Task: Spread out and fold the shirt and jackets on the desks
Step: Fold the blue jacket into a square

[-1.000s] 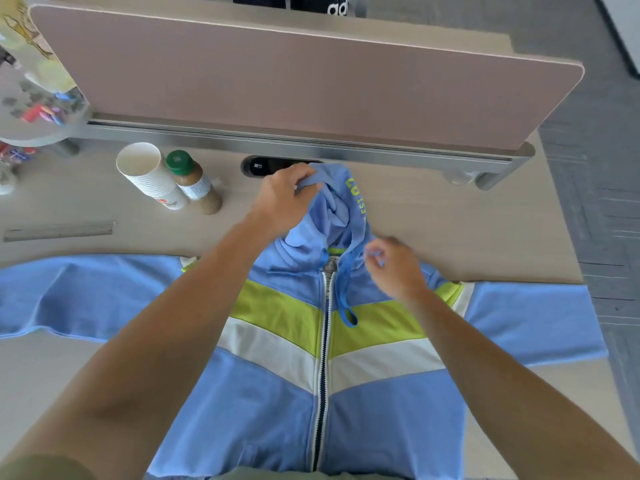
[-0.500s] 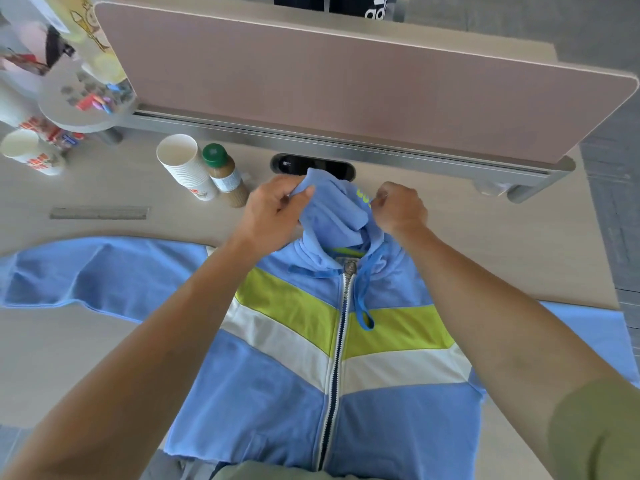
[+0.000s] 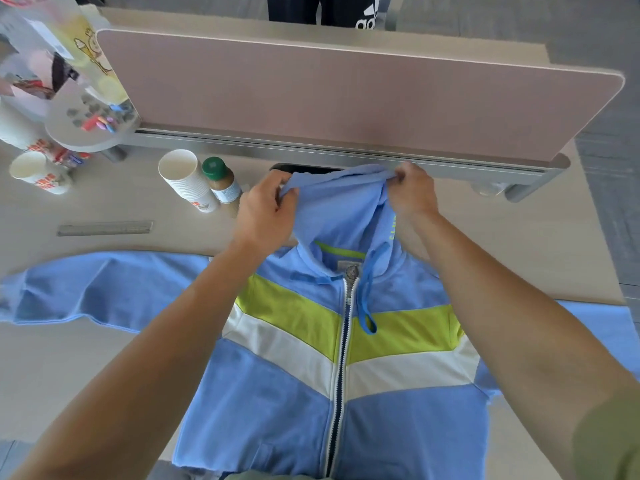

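Note:
A light blue zip-up hooded jacket (image 3: 277, 393) with lime and white chest stripes lies front-up on the light wood desk (image 3: 519, 244), zipped shut, sleeves stretched out to both sides. Its hood (image 3: 339, 206) is pulled flat toward the desk divider. My left hand (image 3: 266, 213) pinches the hood's left top corner. My right hand (image 3: 412, 192) pinches the right top corner, so the hood's upper edge is stretched between them. A blue drawstring hangs over the chest.
A pinkish divider panel (image 3: 346, 98) on a metal rail runs along the desk's far side. To the left stand a stack of paper cups (image 3: 187, 181), a green-capped bottle (image 3: 221, 181), another cup (image 3: 38, 171) and a grey ruler (image 3: 104, 227). A person in dark clothes (image 3: 339, 12) stands behind the divider.
My right hand left the drawstring and took the hood's right corner. Both hands then moved apart, spreading the bunched hood flat.

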A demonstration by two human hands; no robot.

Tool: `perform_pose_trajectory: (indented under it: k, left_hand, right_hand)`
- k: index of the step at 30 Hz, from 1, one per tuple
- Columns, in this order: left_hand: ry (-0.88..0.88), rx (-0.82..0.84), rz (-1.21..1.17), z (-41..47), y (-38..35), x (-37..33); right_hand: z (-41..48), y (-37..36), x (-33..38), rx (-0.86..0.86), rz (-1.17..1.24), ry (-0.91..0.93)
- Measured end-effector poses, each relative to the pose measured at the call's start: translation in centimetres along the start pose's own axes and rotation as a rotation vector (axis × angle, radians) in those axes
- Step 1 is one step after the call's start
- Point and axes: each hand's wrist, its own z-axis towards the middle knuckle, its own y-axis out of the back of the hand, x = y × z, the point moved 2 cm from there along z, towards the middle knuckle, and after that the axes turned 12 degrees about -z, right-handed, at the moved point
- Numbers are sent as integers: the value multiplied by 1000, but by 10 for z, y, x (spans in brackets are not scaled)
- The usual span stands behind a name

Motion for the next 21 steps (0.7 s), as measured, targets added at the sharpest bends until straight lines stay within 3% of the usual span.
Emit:
perform_pose_trajectory:
  k: [4, 7, 9, 11, 13, 16, 19, 21]
  left_hand:
    - [16, -149, 118, 7, -7, 7]
    - [-36, -162, 127, 13, -8, 4]
    - [-93, -153, 69, 18, -7, -2]
    - [-148, -140, 9, 22, -7, -11]
    - [-178, -117, -20, 23, -8, -19]
    - [-176, -94, -41, 22, -8, -21]
    - [-169, -106, -63, 19, -3, -21]
    - [-205, -121, -64, 16, 1, -22]
  right_hand:
    - [2, 34, 14, 62, 213, 187]
    - [-5, 48, 10, 264, 343, 213]
    - [-10, 43, 1, 435, 355, 132]
    - [-19, 23, -8, 550, 277, -12]
    - [-23, -2, -14, 478, 118, -48]
    - [-28, -24, -6, 407, -166, 124]
    - [-40, -40, 15, 524, -217, 298]
    - [-43, -48, 22, 459, -305, 343]
